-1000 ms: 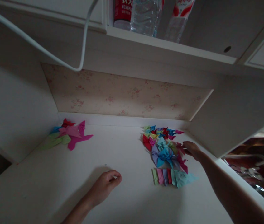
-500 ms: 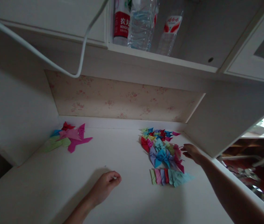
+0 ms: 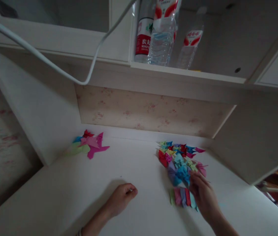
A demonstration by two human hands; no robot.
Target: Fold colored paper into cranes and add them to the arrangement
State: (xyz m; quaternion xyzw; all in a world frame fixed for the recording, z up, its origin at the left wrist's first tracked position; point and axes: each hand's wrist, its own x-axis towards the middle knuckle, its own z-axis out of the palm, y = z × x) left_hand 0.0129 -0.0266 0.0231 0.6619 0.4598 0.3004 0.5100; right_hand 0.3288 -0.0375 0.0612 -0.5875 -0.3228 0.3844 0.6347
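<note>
Right hand [image 3: 201,190] is now reaching nearer the wearer than in the earlier frame, fingers bending at the near right edge of the heap of folded-paper birds [image 3: 181,173], any hold untellable, and is partly covering the row of narrow paper strips [image 3: 183,197]. Left hand [image 3: 122,198] is staying part-curled, thumb and forefinger nearly meeting, contents untellable. Beyond both, creased, pointed birds in blue, red and lilac are clustering ahead of the right, larger pink and green folded papers [image 3: 91,142] lying farther off, ahead-left of the left.
</note>
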